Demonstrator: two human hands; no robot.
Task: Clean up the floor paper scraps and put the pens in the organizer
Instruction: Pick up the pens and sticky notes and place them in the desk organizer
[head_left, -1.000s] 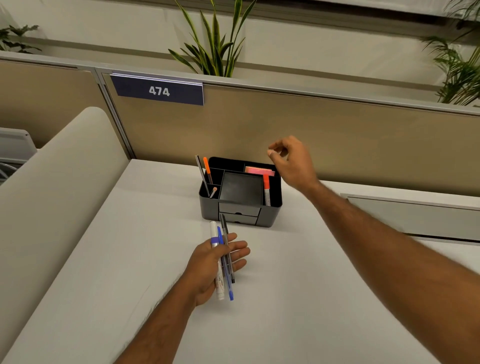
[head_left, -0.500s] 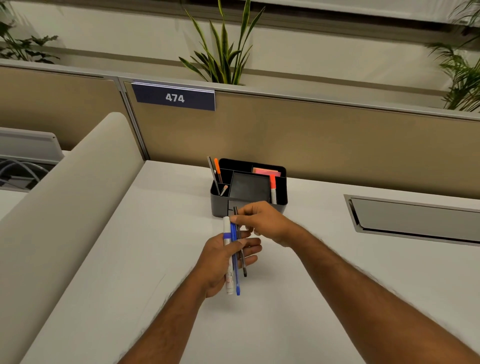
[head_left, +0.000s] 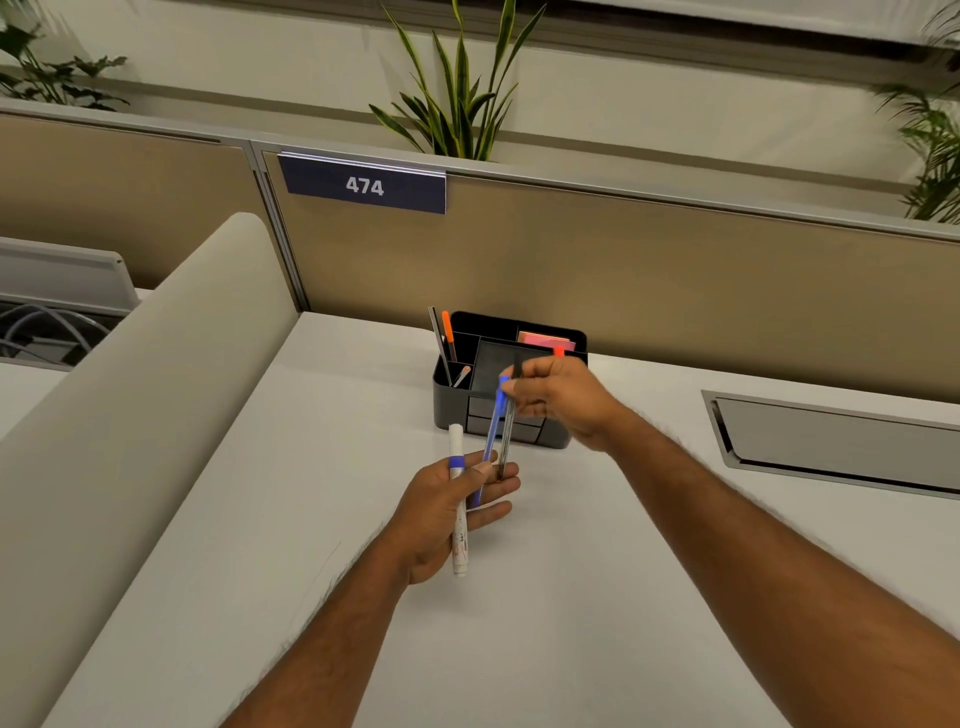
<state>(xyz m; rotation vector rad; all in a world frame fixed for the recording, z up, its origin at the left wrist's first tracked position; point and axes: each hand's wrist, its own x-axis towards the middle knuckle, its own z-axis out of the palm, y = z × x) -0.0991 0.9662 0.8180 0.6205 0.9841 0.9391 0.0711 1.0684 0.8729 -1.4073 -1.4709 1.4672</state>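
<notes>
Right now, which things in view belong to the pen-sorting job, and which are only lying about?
Part of the job:
- white marker in the left hand
- blue pen and black pen, in the right hand's grip
- black organizer, some pens already in it

Lying about:
- number sign
- plant
- desk hatch

No floor scraps in view.

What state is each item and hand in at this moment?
Left hand: holding the white marker, capped.
Right hand: fingers pinching the blue pen and black pen.
Organizer: on the desk, drawers shut, several pens standing inside.
</notes>
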